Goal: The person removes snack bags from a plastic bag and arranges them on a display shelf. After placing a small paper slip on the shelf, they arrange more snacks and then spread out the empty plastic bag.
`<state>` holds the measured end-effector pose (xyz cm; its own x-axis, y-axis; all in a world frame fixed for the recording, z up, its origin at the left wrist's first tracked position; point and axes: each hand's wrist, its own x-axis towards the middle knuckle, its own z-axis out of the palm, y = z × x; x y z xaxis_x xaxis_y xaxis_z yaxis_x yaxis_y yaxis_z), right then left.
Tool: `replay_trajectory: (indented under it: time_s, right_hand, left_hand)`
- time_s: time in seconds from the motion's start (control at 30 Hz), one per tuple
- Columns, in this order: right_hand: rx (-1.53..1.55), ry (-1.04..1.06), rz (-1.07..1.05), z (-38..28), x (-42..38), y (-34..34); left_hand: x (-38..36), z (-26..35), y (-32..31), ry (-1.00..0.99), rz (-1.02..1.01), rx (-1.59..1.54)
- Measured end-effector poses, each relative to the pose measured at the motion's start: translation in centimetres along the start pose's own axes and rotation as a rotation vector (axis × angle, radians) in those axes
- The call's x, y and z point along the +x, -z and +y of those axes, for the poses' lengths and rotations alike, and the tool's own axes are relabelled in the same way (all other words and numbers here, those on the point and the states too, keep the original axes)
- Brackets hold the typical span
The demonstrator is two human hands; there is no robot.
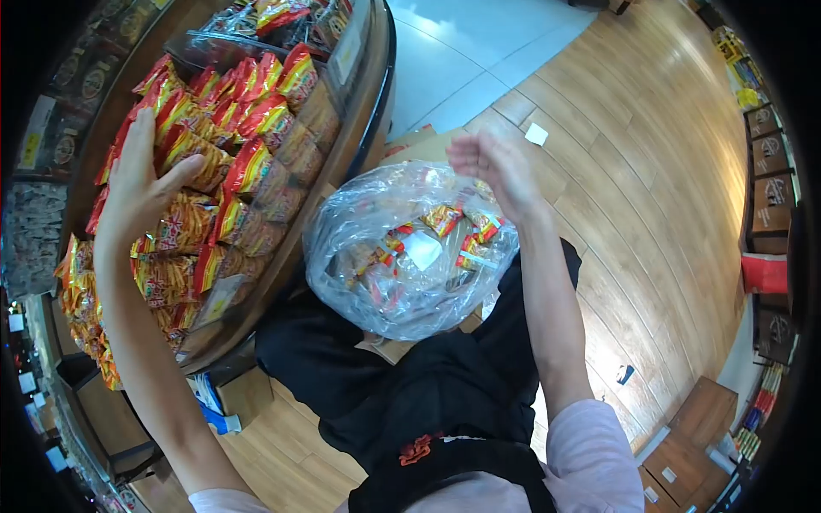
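Note:
My left hand [141, 175] is over the display bin at the left, fingers stretched out and thumb apart, against the red and yellow snack packets [184, 154]. It does not appear to grip any of them. Between my knees stands a large clear plastic bag [342, 265], its mouth open, with several small snack packets [442, 219] and a white paper slip [422, 250] inside. Above the bag's far right edge is my right hand [500, 167], its fingers extended and slightly blurred, with nothing seen in it.
The curved wooden bin [278, 286] has a clear plastic front wall. Another compartment of packets [282, 13] lies at its far end. Shelves with dark boxes [772, 188] line the right. Wooden drawers [684, 462] stand at lower right. A white paper piece [536, 134] lies on the floor.

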<state>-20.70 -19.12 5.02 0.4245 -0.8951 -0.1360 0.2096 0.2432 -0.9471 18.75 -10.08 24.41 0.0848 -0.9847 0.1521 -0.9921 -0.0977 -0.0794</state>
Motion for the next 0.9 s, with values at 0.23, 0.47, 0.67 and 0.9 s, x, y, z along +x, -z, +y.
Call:
replay_trajectory:
  time_s: [0.23, 0.47, 0.67, 0.9]
  right_hand:
    - [-1.093, -0.209, 0.045, 14.2, -1.8, 0.8]
    - [-1.539, 0.025, 0.432, 18.1, -3.3, -2.9]
    - [-1.273, -0.049, 0.170, 16.9, -7.0, -4.4]
    - [-0.444, 0.124, -0.027, 12.4, -9.0, -3.2]
  left_hand:
    - [-1.9, 6.0, 1.5, -0.166, 0.369, 0.082]
    - [-10.5, 17.6, -11.0, -0.343, -0.310, -0.865]
    - [-13.0, 20.5, -21.8, -0.431, -0.254, -0.786]
    - [-11.1, 20.8, -22.2, -0.100, -0.540, -0.752]
